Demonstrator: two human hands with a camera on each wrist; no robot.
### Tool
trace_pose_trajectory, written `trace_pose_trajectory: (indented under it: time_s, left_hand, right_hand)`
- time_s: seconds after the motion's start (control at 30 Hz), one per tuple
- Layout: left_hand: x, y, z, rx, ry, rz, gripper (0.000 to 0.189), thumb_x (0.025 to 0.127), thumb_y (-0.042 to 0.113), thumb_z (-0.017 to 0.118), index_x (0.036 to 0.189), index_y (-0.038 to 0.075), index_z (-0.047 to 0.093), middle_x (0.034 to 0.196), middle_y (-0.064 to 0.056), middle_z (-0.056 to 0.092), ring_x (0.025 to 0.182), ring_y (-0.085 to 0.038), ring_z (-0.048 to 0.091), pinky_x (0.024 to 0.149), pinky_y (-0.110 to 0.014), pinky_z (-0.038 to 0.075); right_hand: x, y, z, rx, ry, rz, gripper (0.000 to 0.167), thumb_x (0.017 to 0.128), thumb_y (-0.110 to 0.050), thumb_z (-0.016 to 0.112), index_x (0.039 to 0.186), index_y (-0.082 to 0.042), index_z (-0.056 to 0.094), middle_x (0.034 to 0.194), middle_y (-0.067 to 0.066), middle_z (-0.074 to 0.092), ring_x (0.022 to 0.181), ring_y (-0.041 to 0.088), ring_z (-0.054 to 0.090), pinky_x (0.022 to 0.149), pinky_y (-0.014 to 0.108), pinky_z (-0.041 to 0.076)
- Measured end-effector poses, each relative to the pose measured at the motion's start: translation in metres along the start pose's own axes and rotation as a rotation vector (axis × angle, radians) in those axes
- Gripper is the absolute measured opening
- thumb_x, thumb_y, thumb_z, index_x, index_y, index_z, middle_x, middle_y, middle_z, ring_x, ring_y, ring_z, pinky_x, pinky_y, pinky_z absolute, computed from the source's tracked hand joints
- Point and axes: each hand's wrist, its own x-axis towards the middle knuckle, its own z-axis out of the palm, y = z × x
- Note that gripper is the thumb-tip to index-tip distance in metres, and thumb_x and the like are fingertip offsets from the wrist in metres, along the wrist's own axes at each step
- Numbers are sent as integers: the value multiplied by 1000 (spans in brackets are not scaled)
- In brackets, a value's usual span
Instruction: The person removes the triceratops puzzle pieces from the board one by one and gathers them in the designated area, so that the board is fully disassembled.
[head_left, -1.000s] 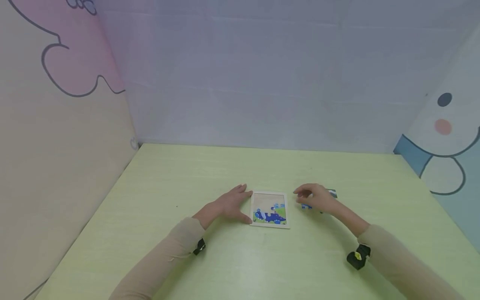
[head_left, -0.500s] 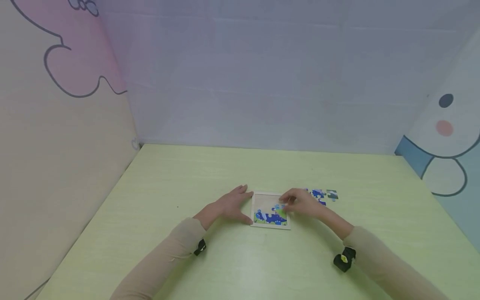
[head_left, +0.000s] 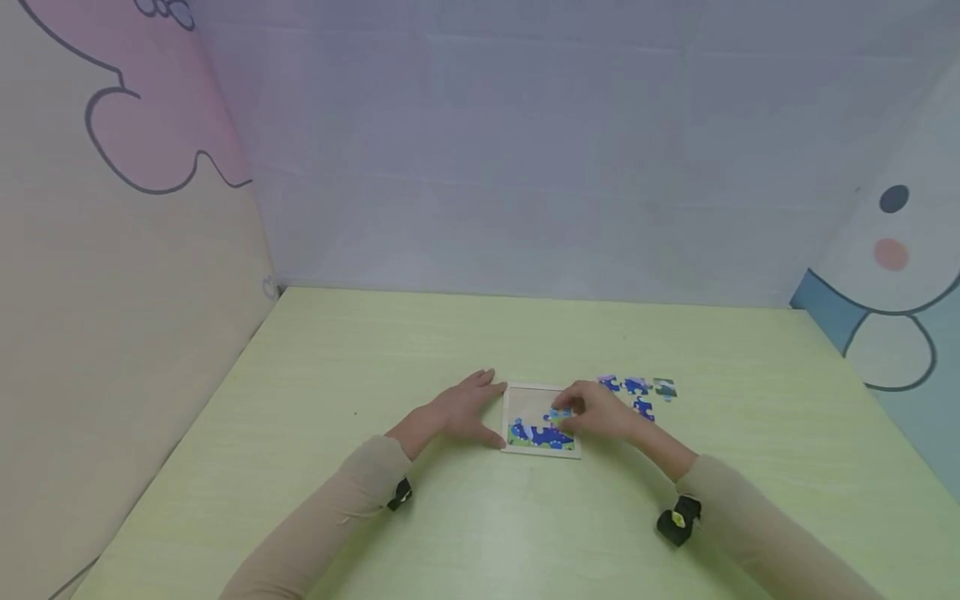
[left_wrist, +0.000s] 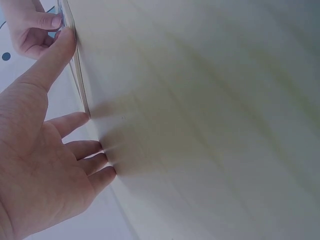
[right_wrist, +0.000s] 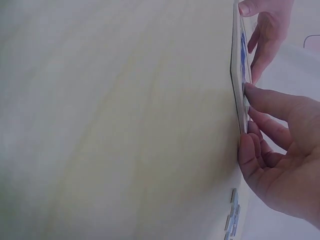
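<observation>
A small square jigsaw tray (head_left: pixel 540 453) with a pale rim lies on the table in the head view. Its lower part holds joined pieces with a blue dinosaur picture (head_left: pixel 547 437); bare board shows above them. My left hand (head_left: pixel 468 408) is spread at the tray's left side, thumb and forefinger touching the rim, its other fingertips down on the table in the left wrist view. At the tray's right side, my right hand (head_left: pixel 600 411) pinches a blue puzzle piece (head_left: pixel 559 413) between thumb and forefinger, low over the board. The fingers partly cover this piece.
Several loose puzzle pieces (head_left: pixel 636 386) lie on the table just right of the tray, beyond the right hand. A pale green-yellow table (head_left: pixel 420 533) spreads around, with a cloth wall (head_left: pixel 480 167) behind it and printed panels at both sides.
My right hand has moved left from the loose pieces to the tray's right side, bringing a puzzle piece, and uncovered the loose pieces. My left hand has stayed at the tray's left rim.
</observation>
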Motion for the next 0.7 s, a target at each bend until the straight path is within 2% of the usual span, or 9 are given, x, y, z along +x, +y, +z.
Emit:
trace_pose_trajectory:
  time_s: [0.4,0.7]
  left_hand:
    - [2,-1,0,-1,6,-7,91,71,50,71,143,13,29,151,-11,13,139,-25,9,110,-44,19]
    - [2,-1,0,1,-4,1,92,70,50,71,143,13,29,150,-13,13,138,-27,9,109,-45,20]
  right_hand:
    - [2,-6,-1,7,-27,-2,20,74,-5,71,90,-6,60,80,0,55,74,14,48,65,25,45]
    - [-2,-11,-2,-64,0,-12,23,71,-7,74,89,-6,61,81,-2,57,73,12,51,65,24,47]
